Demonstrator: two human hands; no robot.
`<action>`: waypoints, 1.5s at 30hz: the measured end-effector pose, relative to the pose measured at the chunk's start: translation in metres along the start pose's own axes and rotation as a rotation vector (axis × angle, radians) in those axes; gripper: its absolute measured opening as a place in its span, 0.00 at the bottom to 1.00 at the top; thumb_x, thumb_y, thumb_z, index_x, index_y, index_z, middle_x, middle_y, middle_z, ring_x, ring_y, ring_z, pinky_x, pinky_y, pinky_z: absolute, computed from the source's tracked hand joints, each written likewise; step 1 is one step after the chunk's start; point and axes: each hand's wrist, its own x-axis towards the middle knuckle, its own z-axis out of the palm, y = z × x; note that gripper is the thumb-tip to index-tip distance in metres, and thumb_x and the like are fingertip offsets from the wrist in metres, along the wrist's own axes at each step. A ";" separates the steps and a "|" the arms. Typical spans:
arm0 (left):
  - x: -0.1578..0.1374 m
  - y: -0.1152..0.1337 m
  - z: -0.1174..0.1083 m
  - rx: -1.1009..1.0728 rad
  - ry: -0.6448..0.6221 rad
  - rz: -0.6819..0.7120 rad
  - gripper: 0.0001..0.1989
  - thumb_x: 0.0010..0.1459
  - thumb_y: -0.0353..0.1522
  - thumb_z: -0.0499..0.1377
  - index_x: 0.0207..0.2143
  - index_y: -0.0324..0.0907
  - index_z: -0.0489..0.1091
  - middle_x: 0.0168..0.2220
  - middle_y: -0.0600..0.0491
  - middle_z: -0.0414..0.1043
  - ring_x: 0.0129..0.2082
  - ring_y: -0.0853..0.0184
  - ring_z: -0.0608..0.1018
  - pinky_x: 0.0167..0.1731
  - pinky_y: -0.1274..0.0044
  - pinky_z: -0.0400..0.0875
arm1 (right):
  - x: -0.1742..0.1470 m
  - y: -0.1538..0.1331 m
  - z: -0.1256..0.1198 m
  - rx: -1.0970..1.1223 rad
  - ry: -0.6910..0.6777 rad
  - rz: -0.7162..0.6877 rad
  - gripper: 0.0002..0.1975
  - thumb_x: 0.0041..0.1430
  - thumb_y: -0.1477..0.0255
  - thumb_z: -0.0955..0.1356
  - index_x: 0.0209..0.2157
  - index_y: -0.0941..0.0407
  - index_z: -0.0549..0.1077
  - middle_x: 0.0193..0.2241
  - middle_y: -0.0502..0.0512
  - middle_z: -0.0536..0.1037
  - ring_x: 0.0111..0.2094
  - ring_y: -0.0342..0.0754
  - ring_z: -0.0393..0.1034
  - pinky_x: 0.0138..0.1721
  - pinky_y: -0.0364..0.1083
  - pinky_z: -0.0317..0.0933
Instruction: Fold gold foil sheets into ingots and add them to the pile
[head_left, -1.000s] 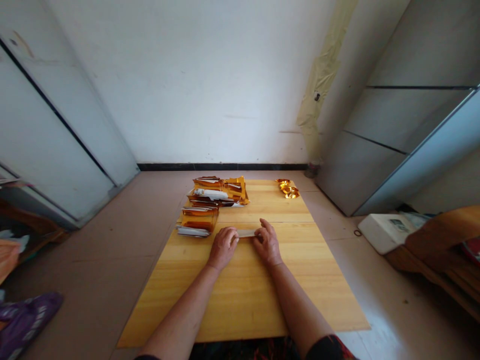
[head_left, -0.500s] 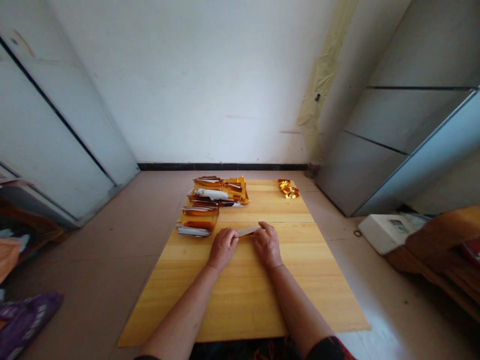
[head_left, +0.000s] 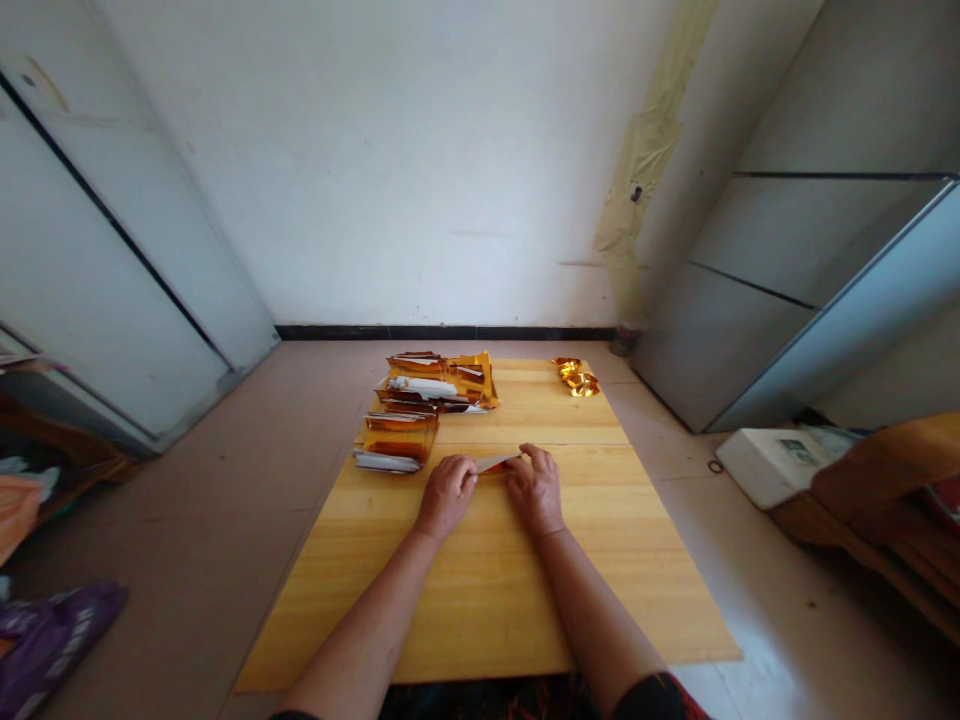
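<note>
Between my two hands lies a narrow strip of folded paper point(head_left: 495, 463), whitish on top with some orange-red showing on its near side. My left hand point(head_left: 448, 492) is closed on the strip's left end, thumb and fingers pinched together. At the right end, my right hand point(head_left: 535, 490) grips it, with the index finger lifted a little. Just beyond my left hand rests a stack of gold and white folded paper point(head_left: 401, 438). A larger pile of gold foil paper point(head_left: 442, 383) sits behind that stack.
The wooden table point(head_left: 480, 590) stands before a white wall. Crumpled gold foil pieces point(head_left: 576, 378) lie at its far right corner. A grey refrigerator point(head_left: 757, 290) and a white foam box point(head_left: 769, 465) are to the right. A purple bag point(head_left: 64, 640) is on the floor at left.
The paper strip has tilted slightly between my hands, and orange-red now shows along its near side. My hands have barely moved; the piles are unchanged.
</note>
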 end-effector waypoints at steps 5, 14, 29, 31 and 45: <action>-0.004 0.006 -0.005 0.095 0.060 0.107 0.13 0.52 0.24 0.52 0.40 0.44 0.66 0.46 0.49 0.67 0.49 0.61 0.67 0.50 0.66 0.63 | 0.001 -0.002 0.003 -0.052 -0.035 0.001 0.07 0.55 0.75 0.67 0.29 0.52 0.76 0.41 0.57 0.70 0.42 0.51 0.59 0.42 0.49 0.56; -0.004 0.011 -0.009 0.268 0.023 0.078 0.21 0.47 0.21 0.53 0.40 0.49 0.74 0.38 0.49 0.66 0.40 0.60 0.67 0.43 0.65 0.63 | 0.000 -0.002 0.002 -0.086 -0.051 -0.011 0.07 0.55 0.75 0.66 0.31 0.51 0.76 0.47 0.57 0.69 0.45 0.52 0.60 0.43 0.50 0.57; -0.003 0.005 -0.002 0.291 -0.143 0.063 0.22 0.45 0.21 0.54 0.43 0.47 0.71 0.40 0.49 0.71 0.42 0.59 0.68 0.41 0.65 0.61 | 0.000 -0.008 -0.006 -0.067 -0.056 -0.062 0.07 0.49 0.79 0.67 0.26 0.54 0.75 0.44 0.56 0.70 0.44 0.52 0.59 0.43 0.49 0.55; -0.003 0.005 -0.001 0.296 -0.160 0.064 0.22 0.46 0.21 0.54 0.43 0.46 0.71 0.42 0.49 0.71 0.43 0.58 0.69 0.41 0.65 0.61 | 0.000 -0.009 -0.008 -0.063 -0.081 -0.052 0.07 0.49 0.79 0.67 0.25 0.53 0.75 0.35 0.54 0.71 0.39 0.50 0.59 0.40 0.48 0.54; -0.001 0.010 -0.004 0.344 -0.165 0.057 0.08 0.58 0.32 0.55 0.35 0.47 0.74 0.40 0.53 0.73 0.41 0.63 0.69 0.39 0.70 0.60 | -0.004 0.000 -0.006 -0.083 -0.130 0.081 0.06 0.50 0.75 0.68 0.30 0.52 0.77 0.46 0.55 0.69 0.46 0.52 0.58 0.44 0.48 0.54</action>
